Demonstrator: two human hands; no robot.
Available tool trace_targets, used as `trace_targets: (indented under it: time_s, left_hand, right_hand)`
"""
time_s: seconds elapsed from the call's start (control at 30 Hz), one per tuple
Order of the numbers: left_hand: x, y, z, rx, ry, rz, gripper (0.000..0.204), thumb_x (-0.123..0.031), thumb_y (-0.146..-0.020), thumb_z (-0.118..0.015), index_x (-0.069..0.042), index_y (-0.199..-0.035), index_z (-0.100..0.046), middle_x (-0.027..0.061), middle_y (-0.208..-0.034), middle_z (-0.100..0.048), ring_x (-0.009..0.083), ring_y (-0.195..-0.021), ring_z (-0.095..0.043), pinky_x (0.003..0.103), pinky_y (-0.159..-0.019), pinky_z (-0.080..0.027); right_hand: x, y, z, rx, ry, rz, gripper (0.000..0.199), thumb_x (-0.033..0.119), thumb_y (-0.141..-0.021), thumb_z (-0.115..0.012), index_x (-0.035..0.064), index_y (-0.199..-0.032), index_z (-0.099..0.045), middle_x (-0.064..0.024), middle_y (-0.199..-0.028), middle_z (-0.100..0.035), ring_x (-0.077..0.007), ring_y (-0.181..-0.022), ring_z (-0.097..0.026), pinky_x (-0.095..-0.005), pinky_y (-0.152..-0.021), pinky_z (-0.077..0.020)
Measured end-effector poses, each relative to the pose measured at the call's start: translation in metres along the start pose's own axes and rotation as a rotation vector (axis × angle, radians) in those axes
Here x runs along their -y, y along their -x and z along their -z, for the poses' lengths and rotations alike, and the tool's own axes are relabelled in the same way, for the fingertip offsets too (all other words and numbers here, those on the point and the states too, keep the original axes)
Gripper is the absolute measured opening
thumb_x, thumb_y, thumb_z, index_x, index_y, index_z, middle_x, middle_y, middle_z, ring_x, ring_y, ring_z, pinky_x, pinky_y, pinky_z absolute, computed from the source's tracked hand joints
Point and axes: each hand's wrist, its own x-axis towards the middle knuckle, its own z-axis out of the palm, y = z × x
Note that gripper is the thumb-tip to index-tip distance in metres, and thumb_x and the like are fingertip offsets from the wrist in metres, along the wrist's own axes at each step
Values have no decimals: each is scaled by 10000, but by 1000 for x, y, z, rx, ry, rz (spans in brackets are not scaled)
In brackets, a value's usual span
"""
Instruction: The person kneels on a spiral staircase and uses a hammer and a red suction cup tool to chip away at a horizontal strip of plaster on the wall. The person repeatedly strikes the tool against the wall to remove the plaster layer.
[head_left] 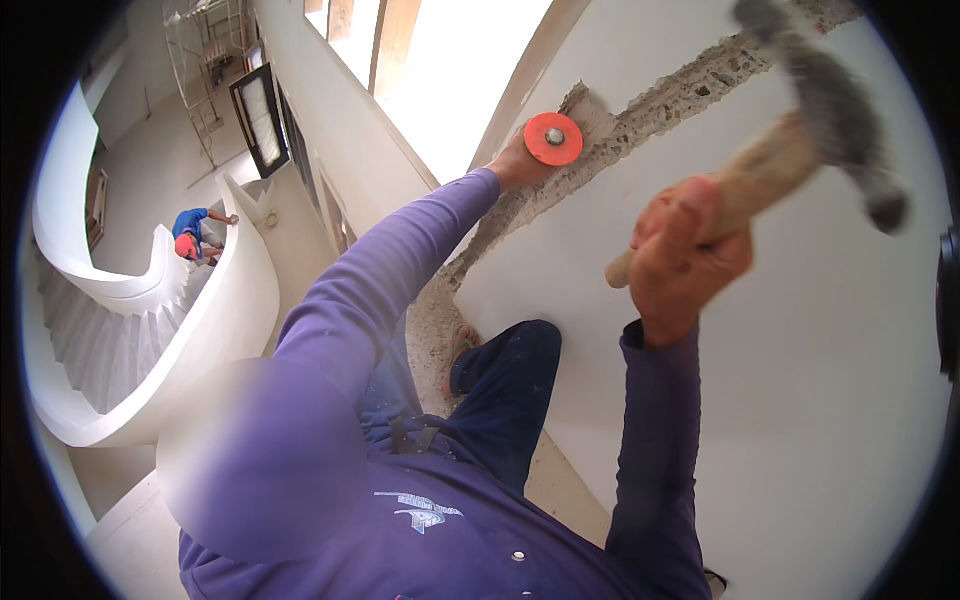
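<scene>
My left hand (517, 165) is closed behind the round orange guard of a chisel (566, 150), whose metal striking end faces me. The chisel's tip is hidden by the guard and hand. It is held against a rough, broken-out groove (690, 98) that runs diagonally across the white wall (790, 400). Off to the right, my right hand (690, 250) grips the wooden handle of a claw hammer (770, 172). The hammer is raised apart from the chisel, its metal head smeared by motion at the upper right.
A bright window opening (450, 70) lies beyond my left arm. At far left, a person in a blue shirt and red cap (190, 228) is at a curved white staircase wall (245, 290). Scaffolding (185, 80) and a dark-framed panel (260, 120) stand farther back.
</scene>
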Motion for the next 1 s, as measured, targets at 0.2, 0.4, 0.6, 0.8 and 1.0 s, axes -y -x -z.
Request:
trace_targets:
  time_s: [0.2,0.4,0.6,0.8,1.0]
  left_hand:
    - [-7,-10,9,75,5,21,276,-165,-957,-713,-56,-1202,-648,77,-1115,-700,181,-1037,-654,351,-914,-532]
    - [-10,-2,6,86,8,6,286,-194,-964,-710,-58,-1209,-652,74,-1126,-700,182,-1059,-655,352,-928,-530]
    - [-32,-4,3,53,26,-19,280,-198,-948,-717,-50,-1178,-657,106,-1104,-704,211,-1045,-667,369,-912,-531]
    - [-28,-14,1,58,-50,19,319,-129,-934,-719,-52,-1236,-653,95,-1155,-696,196,-1083,-655,354,-946,-525]
    - [-3,56,4,-217,307,121,81,-82,-1017,-630,-22,-979,-667,49,-936,-666,150,-886,-641,342,-935,-528]
  right_hand:
    - [-46,-9,21,620,695,-376,359,305,-1016,-663,-23,-876,-619,-200,-663,-599,-352,-580,-597,-415,-584,-494]
    - [-13,6,-1,141,270,-230,403,340,-1003,-657,-50,-904,-627,-256,-722,-655,-442,-663,-658,-492,-626,-510]
    - [-42,-8,24,534,620,-480,416,322,-1003,-660,-31,-797,-585,-177,-629,-589,-293,-559,-595,-429,-583,-491]
    - [2,61,40,271,104,-820,369,305,-1044,-630,19,-818,-572,10,-605,-517,-72,-465,-493,-284,-424,-399]
    - [13,200,66,119,-121,-1117,330,311,-1021,-673,11,-904,-597,3,-635,-551,-81,-507,-526,-269,-458,-440]
